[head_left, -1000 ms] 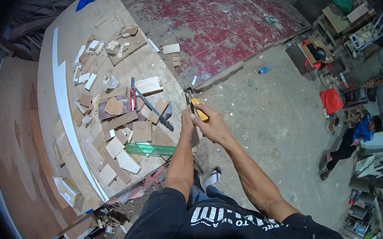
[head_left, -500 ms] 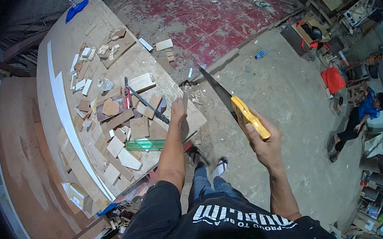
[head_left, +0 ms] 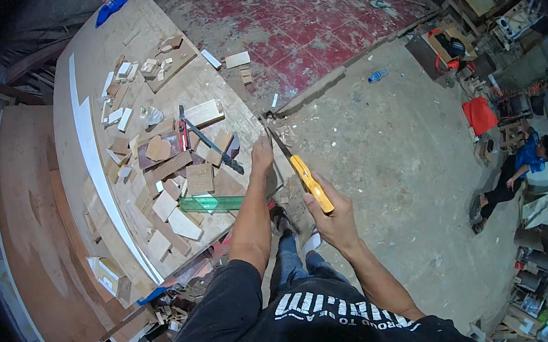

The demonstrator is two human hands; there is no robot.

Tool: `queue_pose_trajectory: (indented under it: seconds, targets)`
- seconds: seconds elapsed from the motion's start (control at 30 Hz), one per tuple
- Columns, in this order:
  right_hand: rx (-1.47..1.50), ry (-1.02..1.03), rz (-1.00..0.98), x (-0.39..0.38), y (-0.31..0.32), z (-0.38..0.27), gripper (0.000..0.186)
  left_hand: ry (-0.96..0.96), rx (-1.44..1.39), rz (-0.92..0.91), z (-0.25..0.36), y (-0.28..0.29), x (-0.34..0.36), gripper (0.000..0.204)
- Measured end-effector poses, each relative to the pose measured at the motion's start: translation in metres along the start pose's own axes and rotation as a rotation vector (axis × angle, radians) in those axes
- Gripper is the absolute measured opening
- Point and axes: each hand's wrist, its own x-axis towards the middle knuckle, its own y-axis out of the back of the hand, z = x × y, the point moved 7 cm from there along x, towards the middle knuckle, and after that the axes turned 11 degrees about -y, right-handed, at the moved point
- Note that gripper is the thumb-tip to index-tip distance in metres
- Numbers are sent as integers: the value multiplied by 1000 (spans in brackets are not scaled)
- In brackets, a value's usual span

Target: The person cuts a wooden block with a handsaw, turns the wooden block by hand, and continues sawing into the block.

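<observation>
My right hand is wrapped round the yellow handle of a handsaw. Its dark blade slants up and left, the front part reaching close beside my left hand. That hand is closed at the right edge of the plywood-topped table, on what looks like a small piece of wood, mostly hidden by the fingers and blade. Left of it lie a black-and-red bar tool, a clear green ruler-like strip and several loose wood offcuts.
A long white strip runs along the table's left side. A blue bottle lies on the concrete floor at right. Farther right are a red bag, a seated person in blue and piled scrap. A brown panel stands at far left.
My right hand has brought the saw left and down, so the blade now lies beside my left hand at the table edge. My left hand has stayed nearly in place.
</observation>
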Motion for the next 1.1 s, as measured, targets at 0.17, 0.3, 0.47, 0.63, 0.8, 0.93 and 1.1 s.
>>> queue_pose_trajectory:
  seconds: [0.17,0.3,0.47,0.63,0.8,0.93,1.1]
  targets:
    - [-54,-152,-77,0,-12,-5,43,31,-27,-49,2,-4,-1,54]
    - [-72,-143,-86,-8,-17,-10,42,-46,34,8,-9,0,4,55]
    - [-111,-134,-81,4,-23,-12,44,14,6,-3,-3,-6,5,53]
    - [-106,-171,-202,15,-33,-23,48,82,-23,-4,-13,-8,-1,49]
    - [-178,-107,-113,32,-31,-29,46,58,-12,43,-11,-30,-1,46]
    - [-185,-50,-180,60,-46,-51,43,230,-413,-56,-53,-48,5,49]
    - [-256,76,-177,29,-39,-50,44,104,-36,-89,-65,-40,0,57]
